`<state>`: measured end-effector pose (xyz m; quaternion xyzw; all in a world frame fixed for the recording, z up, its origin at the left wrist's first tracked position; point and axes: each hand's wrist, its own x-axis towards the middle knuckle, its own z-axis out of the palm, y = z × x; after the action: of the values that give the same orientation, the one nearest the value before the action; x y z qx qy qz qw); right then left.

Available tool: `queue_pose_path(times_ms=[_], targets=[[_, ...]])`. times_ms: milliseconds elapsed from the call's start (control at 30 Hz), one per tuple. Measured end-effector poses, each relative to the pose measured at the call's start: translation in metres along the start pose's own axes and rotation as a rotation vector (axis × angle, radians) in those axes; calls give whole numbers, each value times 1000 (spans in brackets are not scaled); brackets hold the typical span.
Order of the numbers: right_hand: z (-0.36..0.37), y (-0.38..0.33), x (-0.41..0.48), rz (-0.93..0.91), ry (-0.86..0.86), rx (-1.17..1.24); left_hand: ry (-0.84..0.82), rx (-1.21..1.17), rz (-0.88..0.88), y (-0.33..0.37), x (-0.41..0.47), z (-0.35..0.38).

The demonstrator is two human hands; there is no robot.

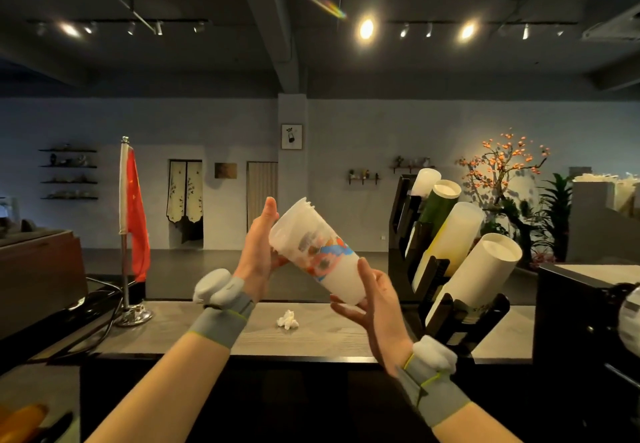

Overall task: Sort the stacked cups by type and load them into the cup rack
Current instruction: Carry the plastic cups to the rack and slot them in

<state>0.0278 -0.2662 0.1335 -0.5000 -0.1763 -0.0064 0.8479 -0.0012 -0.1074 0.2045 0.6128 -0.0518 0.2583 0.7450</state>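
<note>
I hold a stack of translucent plastic cups (313,250) with a colourful print, tilted in the air above the counter, rims up to the left. My left hand (258,250) grips the rim end from the left side. My right hand (375,298) cups the bottom end from below and the right. To the right stands the black cup rack (438,271), its slanted slots filled with a frosted stack (426,181), a green paper stack (441,205), a translucent stack (453,238) and a white paper stack (485,271).
A crumpled white tissue (287,319) lies on the grey counter (311,335). A red flag on a metal stand (130,238) sits at the counter's left end with cables beside it. A black machine (585,321) stands at the right.
</note>
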Motion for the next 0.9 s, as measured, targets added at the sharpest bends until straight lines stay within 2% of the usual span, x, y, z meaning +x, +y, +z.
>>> queue_pose_path(times_ms=[100, 233, 434, 600, 734, 901], targets=[[3, -13, 8, -146, 77, -134, -104, 98, -108, 9, -8, -17], [10, -35, 21, -334, 210, -335, -161, 264, -217, 6, -23, -19], [23, -52, 32, -531, 419, -491, -234, 90, -404, -27, -35, 8], [27, -54, 32, -468, 387, -295, -305, -19, -492, -43, -34, 21], [22, -61, 29, -546, 305, -380, -445, -88, -477, -51, -30, 39], [14, -80, 43, -617, 221, -448, -488, 50, -433, -32, -15, 67]])
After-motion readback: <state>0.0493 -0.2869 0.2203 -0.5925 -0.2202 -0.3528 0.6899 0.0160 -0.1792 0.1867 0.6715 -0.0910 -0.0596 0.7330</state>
